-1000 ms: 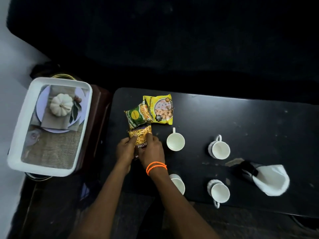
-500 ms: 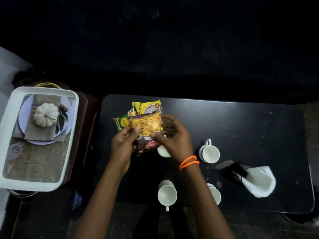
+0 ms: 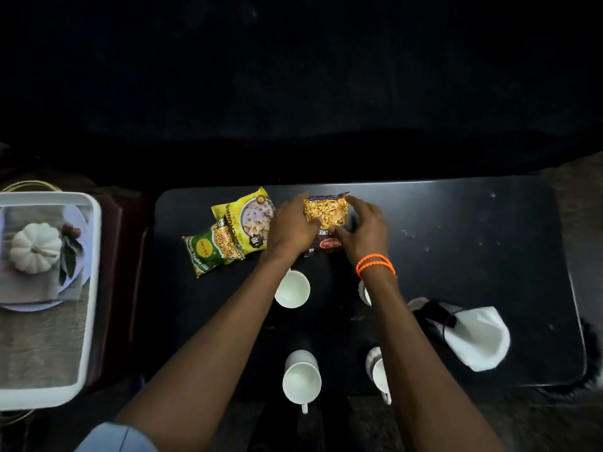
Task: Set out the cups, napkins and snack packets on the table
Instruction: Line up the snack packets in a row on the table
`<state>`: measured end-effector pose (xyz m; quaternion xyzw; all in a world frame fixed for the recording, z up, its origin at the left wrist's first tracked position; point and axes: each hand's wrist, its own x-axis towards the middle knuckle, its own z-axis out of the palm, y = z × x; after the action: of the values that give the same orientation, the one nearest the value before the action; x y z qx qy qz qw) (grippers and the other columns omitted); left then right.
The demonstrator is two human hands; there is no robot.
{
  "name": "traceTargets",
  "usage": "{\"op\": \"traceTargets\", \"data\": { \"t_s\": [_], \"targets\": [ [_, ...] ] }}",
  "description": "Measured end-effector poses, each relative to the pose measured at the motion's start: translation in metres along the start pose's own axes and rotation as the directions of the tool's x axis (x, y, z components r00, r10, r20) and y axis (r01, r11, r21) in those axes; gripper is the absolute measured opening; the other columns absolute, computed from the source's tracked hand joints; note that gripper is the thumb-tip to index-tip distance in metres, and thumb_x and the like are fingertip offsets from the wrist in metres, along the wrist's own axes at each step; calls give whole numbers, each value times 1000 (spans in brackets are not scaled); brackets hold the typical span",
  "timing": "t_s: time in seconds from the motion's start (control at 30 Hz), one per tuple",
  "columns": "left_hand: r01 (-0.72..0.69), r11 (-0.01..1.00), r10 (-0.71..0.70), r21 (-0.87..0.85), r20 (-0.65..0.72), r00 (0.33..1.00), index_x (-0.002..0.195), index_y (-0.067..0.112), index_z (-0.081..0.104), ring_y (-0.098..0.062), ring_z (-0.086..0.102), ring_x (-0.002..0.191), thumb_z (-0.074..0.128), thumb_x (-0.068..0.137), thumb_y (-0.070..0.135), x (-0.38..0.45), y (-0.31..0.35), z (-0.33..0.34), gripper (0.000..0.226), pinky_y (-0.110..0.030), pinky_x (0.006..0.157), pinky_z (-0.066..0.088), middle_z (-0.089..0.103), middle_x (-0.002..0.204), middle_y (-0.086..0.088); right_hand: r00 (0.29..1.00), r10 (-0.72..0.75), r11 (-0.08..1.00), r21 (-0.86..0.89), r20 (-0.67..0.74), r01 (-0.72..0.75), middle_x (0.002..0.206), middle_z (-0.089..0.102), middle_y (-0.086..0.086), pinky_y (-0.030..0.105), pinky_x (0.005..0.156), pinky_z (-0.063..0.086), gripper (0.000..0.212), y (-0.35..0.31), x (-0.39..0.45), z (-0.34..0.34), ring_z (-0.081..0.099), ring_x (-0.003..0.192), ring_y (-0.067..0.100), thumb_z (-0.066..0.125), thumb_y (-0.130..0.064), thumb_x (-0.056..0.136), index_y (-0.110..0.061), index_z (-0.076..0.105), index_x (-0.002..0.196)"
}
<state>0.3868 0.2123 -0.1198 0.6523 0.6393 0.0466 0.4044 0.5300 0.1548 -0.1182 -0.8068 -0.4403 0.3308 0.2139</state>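
Note:
Both my hands hold a dark snack packet (image 3: 325, 213) with orange-yellow mix at the far middle of the black table (image 3: 473, 243). My left hand (image 3: 292, 227) grips its left side, my right hand (image 3: 362, 233) its right side. To the left lie a yellow packet (image 3: 245, 216) and a green packet (image 3: 208, 248), overlapping. Several white cups stand nearer me: one (image 3: 291, 289) under my left forearm, one (image 3: 301, 377) at the front edge, two partly hidden behind my right arm (image 3: 365, 293) (image 3: 378, 370). White napkins in a black holder (image 3: 470, 334) lie at the right.
A white tray (image 3: 93, 288) stands on a low stand to the left of the table. It holds a white pumpkin (image 3: 34, 247) on a plate with a cloth, and a woven mat. The far background is dark.
My hands have carried the dark packet from beside the other two packets to the right, and it now rests at the far middle of the table.

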Motion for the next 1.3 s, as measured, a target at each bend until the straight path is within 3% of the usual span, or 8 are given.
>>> {"op": "traceTargets", "data": {
  "t_s": [0.13,0.37,0.53,0.67,0.8,0.9,1.1,1.3],
  "targets": [
    [-84,994,82,75,32,996,155,19,48,-33,54,137,76,93,28,2,5,12,69,-40,112,45,57,149,-15,998,6,999,-40,62,-4,132,57,14,40,95,57,51,-1,0,10,62,91,21,79,-12,86,-20,64,134],
    [-80,995,80,52,6,997,157,17,44,-33,53,136,71,98,23,-7,9,13,66,-43,113,46,56,147,-17,996,72,994,-87,45,-68,133,57,15,42,98,54,51,-11,0,12,64,112,33,78,-14,87,-20,63,135],
    [-90,966,23,-244,-263,964,139,20,64,-7,69,103,68,98,24,-39,-5,-17,42,-25,84,60,70,124,0,969,-41,992,107,-244,69,131,58,16,33,99,49,51,-47,-16,15,59,117,29,72,-6,87,-10,59,136],
    [70,818,-432,-571,-529,730,117,25,74,-2,71,94,68,94,22,-64,-58,-51,23,-15,69,58,73,118,2,996,-80,963,256,-32,85,99,74,15,44,84,60,27,-89,-33,49,71,89,30,72,-7,88,-6,71,116],
    [428,374,-897,-823,-203,392,119,8,69,-27,67,99,64,95,38,-69,-114,-68,38,-36,81,56,66,122,-12,961,-99,987,150,259,61,110,73,16,40,90,58,41,-119,-54,101,69,101,32,77,-24,86,-11,68,124],
    [380,166,-869,-910,47,492,95,15,67,-12,57,73,57,102,40,-70,-122,-70,27,-34,70,49,68,95,-2,951,-119,993,54,286,108,121,64,15,37,91,51,56,-128,-63,126,61,111,33,81,-28,82,-13,60,131],
    [305,129,-771,-943,98,629,125,11,70,-20,70,105,54,103,47,-68,-108,-62,45,-40,100,54,75,114,-6,952,-75,985,172,297,24,93,75,12,39,82,60,28,-122,-60,126,70,87,28,75,-14,82,-13,71,110],
    [286,199,-734,-937,51,677,108,13,67,-17,74,88,69,94,46,-55,-78,-47,35,-31,68,58,77,101,-5,963,-167,981,136,213,140,113,66,12,37,88,55,21,-105,-54,106,64,102,28,76,-16,81,-7,72,100]
  ]
}}
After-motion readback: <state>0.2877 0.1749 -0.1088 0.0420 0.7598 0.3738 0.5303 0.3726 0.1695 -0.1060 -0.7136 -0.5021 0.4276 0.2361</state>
